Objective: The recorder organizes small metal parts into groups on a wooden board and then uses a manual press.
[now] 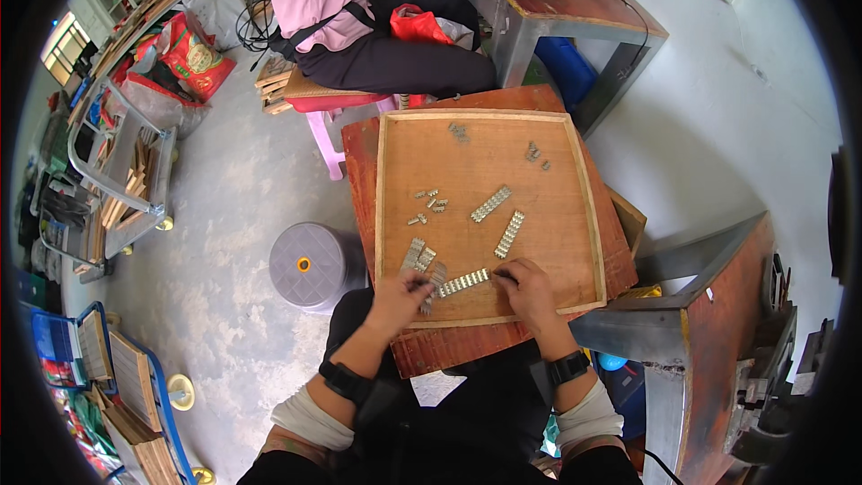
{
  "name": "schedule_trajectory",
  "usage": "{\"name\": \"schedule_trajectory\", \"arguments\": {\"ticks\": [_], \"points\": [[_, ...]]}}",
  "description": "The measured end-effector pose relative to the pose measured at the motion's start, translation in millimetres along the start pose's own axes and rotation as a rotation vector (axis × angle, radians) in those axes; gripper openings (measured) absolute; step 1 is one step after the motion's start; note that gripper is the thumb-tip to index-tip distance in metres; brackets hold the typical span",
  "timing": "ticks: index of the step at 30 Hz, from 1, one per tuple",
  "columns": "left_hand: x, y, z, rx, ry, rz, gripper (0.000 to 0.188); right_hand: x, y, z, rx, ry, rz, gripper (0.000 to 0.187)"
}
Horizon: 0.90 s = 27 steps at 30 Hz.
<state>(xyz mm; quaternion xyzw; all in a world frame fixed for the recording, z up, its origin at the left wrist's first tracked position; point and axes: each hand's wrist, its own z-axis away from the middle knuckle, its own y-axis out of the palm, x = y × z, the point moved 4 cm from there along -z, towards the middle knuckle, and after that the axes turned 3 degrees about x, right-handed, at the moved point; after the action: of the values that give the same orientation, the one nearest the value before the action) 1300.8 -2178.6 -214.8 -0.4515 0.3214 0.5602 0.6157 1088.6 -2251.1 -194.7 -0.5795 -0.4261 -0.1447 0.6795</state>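
A segmented, silvery metal strip (pixel 464 283), like a piece of watch band, lies slantwise between my hands over the near part of a wooden tray (pixel 503 112). My left hand (pixel 398 299) is closed at its left end, where a few more strips (pixel 418 254) lie bunched beside the fingers. At the other end, the fingertips of my right hand (pixel 528 287) are pinched together at the strip's tip. Two similar strips, one slanted (pixel 490 204) and one steeper (pixel 509 234), rest farther up the tray. Small loose links (pixel 433 201) are scattered to their left.
More small links (pixel 459 132) lie near the tray's far side. The tray sits on a reddish wooden table (pixel 359 171). A grey round stool (pixel 307 265) stands at left. Across the table sits a person in pink (pixel 310 0). A metal-framed bench (pixel 718 305) is at right.
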Motion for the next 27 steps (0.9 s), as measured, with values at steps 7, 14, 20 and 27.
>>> {"name": "schedule_trajectory", "arguments": {"ticks": [7,14,20,27], "points": [[-20,-45,3,-0.018,0.054,0.524,0.013,31,20,-11,0.099,-0.268,0.264,0.025],[-17,-58,18,-0.033,0.060,0.538,0.016,17,29,-10,0.127,-0.209,0.319,0.024],[-15,-57,27,-0.067,-0.049,0.601,0.024,20,27,-5,0.074,-0.047,0.263,0.020],[-10,-59,26,-0.050,-0.032,0.638,0.026,-4,-6,-4,-0.206,-0.001,0.044,0.010]]}}
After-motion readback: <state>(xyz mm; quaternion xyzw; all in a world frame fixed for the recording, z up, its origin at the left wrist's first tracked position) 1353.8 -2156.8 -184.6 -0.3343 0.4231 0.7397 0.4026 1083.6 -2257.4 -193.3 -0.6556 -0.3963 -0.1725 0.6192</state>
